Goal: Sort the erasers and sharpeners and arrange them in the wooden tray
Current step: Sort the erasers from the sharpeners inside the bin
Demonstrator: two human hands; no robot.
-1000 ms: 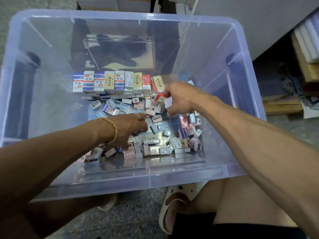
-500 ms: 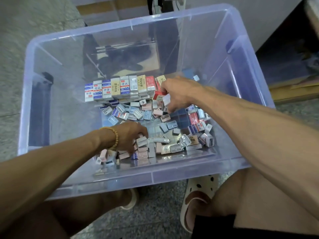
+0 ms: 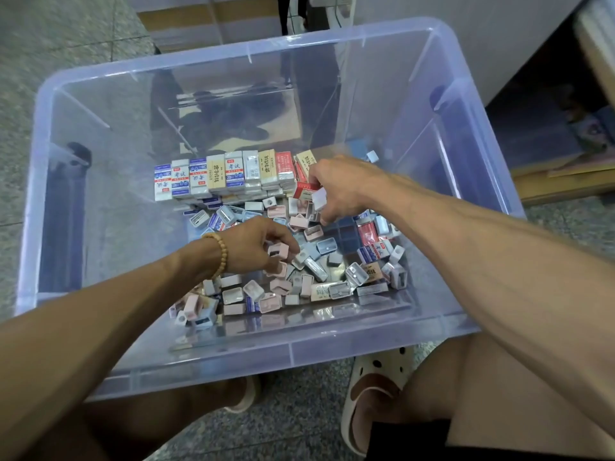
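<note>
Erasers (image 3: 223, 174) rowed upright in clear bin (image 3: 199, 357), sharpeners (image 3: 301, 274) heaped loose

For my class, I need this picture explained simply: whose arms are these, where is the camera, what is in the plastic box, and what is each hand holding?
There is no machine: the arms belong to a person, and the one camera sits on their head, looking down. Both hands reach into a clear plastic bin on the floor. At the back, a row of boxed erasers stands lined up. In front lies a loose heap of small sharpeners mixed with erasers. The left hand, with a bead bracelet on its wrist, pinches a pink sharpener. The right hand holds a small white piece, beside a red eraser box; whether its grip includes that box is unclear.
</note>
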